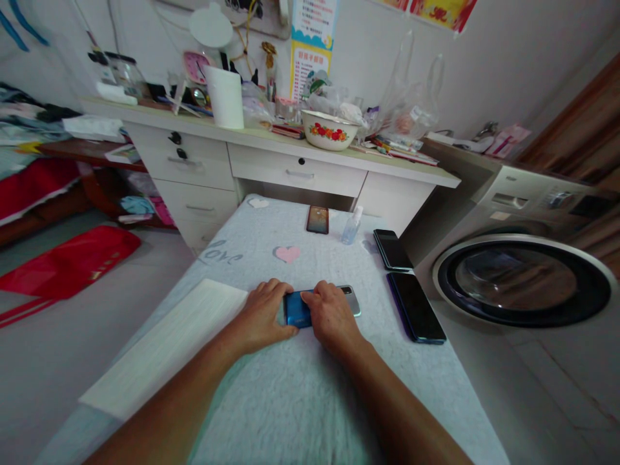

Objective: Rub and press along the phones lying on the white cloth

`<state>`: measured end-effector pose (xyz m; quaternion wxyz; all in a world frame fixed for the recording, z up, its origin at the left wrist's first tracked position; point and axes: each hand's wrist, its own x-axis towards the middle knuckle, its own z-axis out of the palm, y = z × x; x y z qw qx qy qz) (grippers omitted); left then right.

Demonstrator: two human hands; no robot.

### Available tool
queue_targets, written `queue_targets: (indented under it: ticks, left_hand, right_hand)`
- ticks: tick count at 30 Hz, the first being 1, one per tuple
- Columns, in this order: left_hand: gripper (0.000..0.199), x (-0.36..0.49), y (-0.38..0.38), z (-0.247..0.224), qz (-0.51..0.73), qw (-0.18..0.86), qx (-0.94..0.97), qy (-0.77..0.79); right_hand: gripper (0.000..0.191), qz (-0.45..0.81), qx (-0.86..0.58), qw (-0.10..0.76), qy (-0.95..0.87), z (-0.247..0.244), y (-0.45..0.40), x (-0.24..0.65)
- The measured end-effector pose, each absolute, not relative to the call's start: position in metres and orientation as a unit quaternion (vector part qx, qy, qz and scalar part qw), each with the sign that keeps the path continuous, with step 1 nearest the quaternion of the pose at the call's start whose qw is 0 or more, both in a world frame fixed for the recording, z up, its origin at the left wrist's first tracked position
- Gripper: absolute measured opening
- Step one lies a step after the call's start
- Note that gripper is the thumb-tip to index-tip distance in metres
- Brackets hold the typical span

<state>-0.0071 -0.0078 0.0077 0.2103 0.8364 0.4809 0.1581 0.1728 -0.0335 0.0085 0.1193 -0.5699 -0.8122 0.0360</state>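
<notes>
A phone (298, 310) lies back up on the covered table, blue at its left end and silver at its right, where the camera block shows. My left hand (264, 313) grips the phone's left end, thumb at the near edge and fingers at the far one. Over the phone's middle, my right hand (332, 316) is closed, its fingers curled and pressed to the back. Whatever it may hold is hidden beneath the fingers. A white sheet (169, 345) lies left of my left hand.
Two dark phones, one farther (393, 250) and one nearer (416, 307), lie along the table's right side. A brownish phone (318, 220) and a clear spray bottle (352, 226) are toward the back. Beyond stand a drawer desk (261, 161) and, at right, a washing machine (523, 258).
</notes>
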Motion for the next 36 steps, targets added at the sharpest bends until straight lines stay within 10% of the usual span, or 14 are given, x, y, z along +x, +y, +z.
queue_targets:
  ticks: [36]
  left_hand:
    - [0.054, -0.010, -0.004, 0.003, 0.158, 0.212, 0.841, 0.473]
  right_hand:
    - [0.032, -0.010, -0.706, 0.072, -0.704, 0.014, -0.029, 0.239]
